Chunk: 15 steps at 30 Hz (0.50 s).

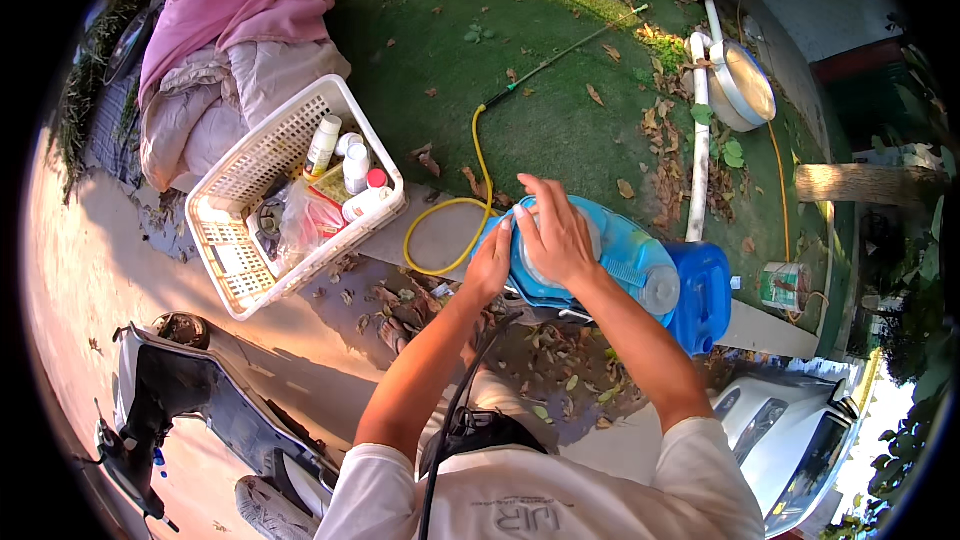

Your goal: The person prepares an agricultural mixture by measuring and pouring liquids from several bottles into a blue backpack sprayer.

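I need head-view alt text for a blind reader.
A person's left hand and right hand are at the top of a blue tank, beside a blue jug. To the left, a white basket holds bottles; a yellow hose lies nearby.

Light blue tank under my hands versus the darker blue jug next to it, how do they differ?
The tank is pale blue, the jug deeper blue. The left hand and right hand are at the tank; neither is at the jug. The tank looks wider here than the jug. Both are blue containers side by side.
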Available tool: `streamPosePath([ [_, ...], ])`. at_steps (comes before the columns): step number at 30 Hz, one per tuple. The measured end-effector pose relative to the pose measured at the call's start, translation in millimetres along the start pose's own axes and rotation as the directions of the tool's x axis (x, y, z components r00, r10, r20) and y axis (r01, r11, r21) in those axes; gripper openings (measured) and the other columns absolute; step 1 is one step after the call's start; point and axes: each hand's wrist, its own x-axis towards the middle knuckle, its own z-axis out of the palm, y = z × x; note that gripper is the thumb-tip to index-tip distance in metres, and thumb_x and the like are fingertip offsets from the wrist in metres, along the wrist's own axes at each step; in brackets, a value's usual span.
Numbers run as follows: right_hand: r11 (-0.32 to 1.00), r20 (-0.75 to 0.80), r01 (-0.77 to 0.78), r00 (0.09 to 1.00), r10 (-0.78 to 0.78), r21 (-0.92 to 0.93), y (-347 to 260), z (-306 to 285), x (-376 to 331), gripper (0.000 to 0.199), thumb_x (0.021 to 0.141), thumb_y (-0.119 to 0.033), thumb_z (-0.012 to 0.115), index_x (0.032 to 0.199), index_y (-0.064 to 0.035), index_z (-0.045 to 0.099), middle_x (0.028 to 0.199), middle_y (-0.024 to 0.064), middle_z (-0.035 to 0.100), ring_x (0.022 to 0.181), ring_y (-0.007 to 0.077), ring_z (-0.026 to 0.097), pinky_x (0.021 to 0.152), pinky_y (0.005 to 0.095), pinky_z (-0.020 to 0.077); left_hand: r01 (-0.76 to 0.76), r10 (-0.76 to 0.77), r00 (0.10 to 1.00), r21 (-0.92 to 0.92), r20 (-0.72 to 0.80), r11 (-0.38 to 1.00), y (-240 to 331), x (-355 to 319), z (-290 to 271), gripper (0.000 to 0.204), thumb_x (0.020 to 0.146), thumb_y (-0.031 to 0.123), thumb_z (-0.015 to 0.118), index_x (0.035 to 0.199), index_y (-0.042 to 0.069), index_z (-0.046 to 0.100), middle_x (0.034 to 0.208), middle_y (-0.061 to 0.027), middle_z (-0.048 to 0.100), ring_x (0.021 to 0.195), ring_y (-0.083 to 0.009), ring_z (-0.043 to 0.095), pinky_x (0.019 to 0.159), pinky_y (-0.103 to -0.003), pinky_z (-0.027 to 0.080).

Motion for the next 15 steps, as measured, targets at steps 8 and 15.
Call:
streamPosePath([
  [8,0.815,-0.041,0.211,0.961,-0.275,-0.539,15.0,-20.5,-19.2,0.049,0.095,-0.019,0.062,0.139,-0.0027,0.050,0.122,0.0184,0.059,0.107,0.0330,0.063,0.097,0.0451,0.0476,-0.061,0.055,0.994,-0.055,-0.091,0.997,-24.3,8.1,4.1,0.066,0.111,0.049,0.027,0.141,-0.004,0.051,0.131,-0.0164,0.061,0.122,-0.0206,0.055,0.107,-0.034,0.041],
  [15,0.980,0.261,0.145,0.959,-0.107,-0.133,3.9,-22.3,-19.9,0.079,0.084,-0.041,0.076,0.148,-0.0078,0.043,0.140,0.0216,0.048,0.129,0.0415,0.049,0.103,0.0575,0.0413,-0.170,0.170,0.985,0.027,0.003,0.985,-32.6,8.5,-5.7,0.071,0.110,0.053,0.026,0.143,-0.005,0.049,0.139,-0.0184,0.057,0.131,-0.0249,0.050,0.113,-0.035,0.036],
])
